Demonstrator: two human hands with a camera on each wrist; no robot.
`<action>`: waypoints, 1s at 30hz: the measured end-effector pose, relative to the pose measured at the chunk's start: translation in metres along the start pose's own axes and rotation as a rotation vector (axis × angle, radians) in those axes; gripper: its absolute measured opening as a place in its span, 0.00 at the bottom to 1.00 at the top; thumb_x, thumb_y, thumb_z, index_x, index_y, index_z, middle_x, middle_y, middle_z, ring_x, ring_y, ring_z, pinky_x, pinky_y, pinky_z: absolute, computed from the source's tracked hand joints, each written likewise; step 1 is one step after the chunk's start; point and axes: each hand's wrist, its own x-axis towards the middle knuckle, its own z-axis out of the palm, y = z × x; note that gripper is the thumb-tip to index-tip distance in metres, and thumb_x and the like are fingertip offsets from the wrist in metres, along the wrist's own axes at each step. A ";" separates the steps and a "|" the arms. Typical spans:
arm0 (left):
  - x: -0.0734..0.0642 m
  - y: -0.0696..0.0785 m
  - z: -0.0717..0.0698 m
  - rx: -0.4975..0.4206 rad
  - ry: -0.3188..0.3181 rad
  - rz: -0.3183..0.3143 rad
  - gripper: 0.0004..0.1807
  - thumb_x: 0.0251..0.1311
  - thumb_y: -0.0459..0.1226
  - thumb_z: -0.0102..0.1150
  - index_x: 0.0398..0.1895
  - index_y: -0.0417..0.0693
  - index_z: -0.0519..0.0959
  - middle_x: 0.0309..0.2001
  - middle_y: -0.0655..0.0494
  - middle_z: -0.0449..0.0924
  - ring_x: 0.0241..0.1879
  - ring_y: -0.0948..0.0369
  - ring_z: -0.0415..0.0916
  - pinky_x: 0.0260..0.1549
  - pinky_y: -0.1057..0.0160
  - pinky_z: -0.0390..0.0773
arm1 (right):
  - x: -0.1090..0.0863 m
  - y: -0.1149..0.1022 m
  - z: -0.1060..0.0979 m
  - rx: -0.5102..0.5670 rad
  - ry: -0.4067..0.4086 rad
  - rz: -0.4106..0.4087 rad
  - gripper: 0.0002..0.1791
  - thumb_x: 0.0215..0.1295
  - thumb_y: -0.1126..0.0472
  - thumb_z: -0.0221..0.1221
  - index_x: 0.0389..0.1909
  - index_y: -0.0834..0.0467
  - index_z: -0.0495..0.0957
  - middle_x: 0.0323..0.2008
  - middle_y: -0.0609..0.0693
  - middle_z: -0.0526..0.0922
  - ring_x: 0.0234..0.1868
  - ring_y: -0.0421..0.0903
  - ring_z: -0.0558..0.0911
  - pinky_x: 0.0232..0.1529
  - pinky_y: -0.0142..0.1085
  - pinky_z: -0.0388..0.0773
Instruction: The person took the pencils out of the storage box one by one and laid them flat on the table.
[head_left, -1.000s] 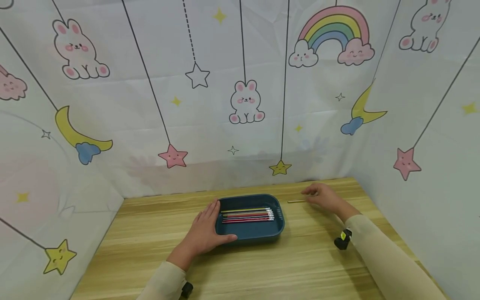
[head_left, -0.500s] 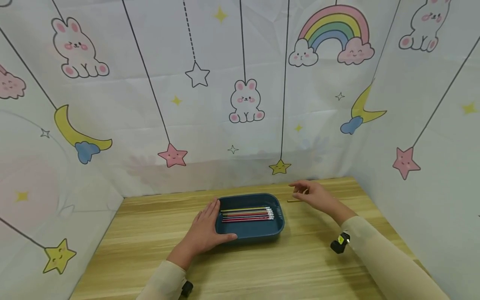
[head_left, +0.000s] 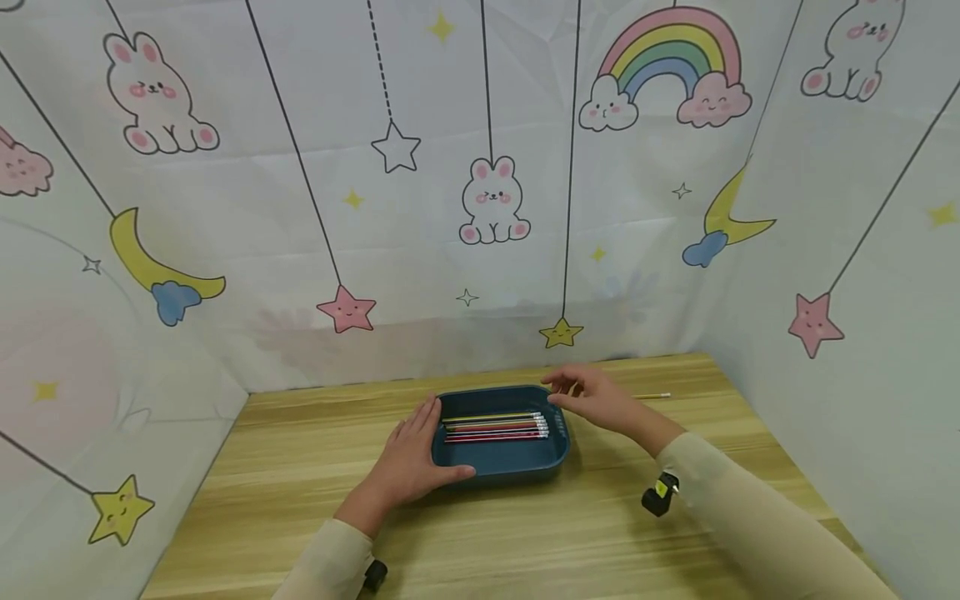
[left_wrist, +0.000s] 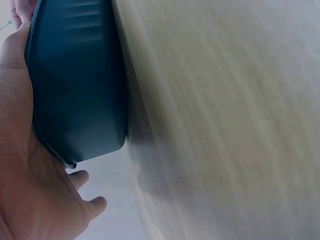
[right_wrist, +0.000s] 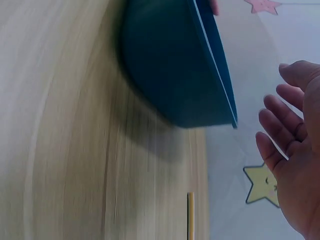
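Note:
A dark blue tray [head_left: 495, 464] stands on the table with several striped pencils [head_left: 495, 428] lying side by side in it, white eraser ends to the right. At its left end my left hand [head_left: 405, 458] holds the tray, fingers along the left rim and thumb on the near rim. My right hand [head_left: 596, 402] hovers by the tray's far right corner, fingers loosely bent, nothing in them. A single pencil [head_left: 654, 396] lies on the table behind the right hand, partly hidden by it; the right wrist view shows part of this pencil [right_wrist: 191, 215] too.
The wood-grain table [head_left: 510, 542] is bounded by a white cloth backdrop [head_left: 420, 250] printed with rabbits, stars and moons at the back and sides. Small black devices [head_left: 660, 495] sit at both wrists.
My right hand has moved left from the lone pencil to the tray's right end, uncovering the pencil's eraser end. The left hand and tray stay put.

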 end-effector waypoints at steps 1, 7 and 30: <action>0.000 0.000 0.000 0.000 -0.001 0.000 0.75 0.56 0.78 0.68 0.92 0.44 0.45 0.91 0.48 0.43 0.89 0.45 0.40 0.84 0.34 0.45 | 0.001 -0.002 0.003 0.001 -0.010 -0.008 0.17 0.82 0.57 0.66 0.65 0.56 0.85 0.47 0.44 0.86 0.49 0.45 0.83 0.50 0.41 0.82; 0.000 0.002 -0.002 0.000 -0.002 -0.003 0.76 0.55 0.78 0.69 0.92 0.44 0.46 0.91 0.47 0.43 0.89 0.45 0.41 0.83 0.33 0.46 | 0.010 -0.015 0.018 0.011 -0.069 -0.079 0.17 0.82 0.60 0.65 0.65 0.62 0.84 0.49 0.46 0.86 0.49 0.45 0.84 0.48 0.40 0.82; 0.000 0.002 -0.004 -0.017 -0.010 -0.003 0.75 0.57 0.77 0.69 0.92 0.43 0.46 0.91 0.46 0.43 0.89 0.46 0.42 0.83 0.32 0.48 | 0.039 -0.032 0.075 0.027 -0.209 -0.109 0.16 0.82 0.60 0.66 0.64 0.61 0.84 0.48 0.45 0.86 0.47 0.41 0.83 0.51 0.39 0.84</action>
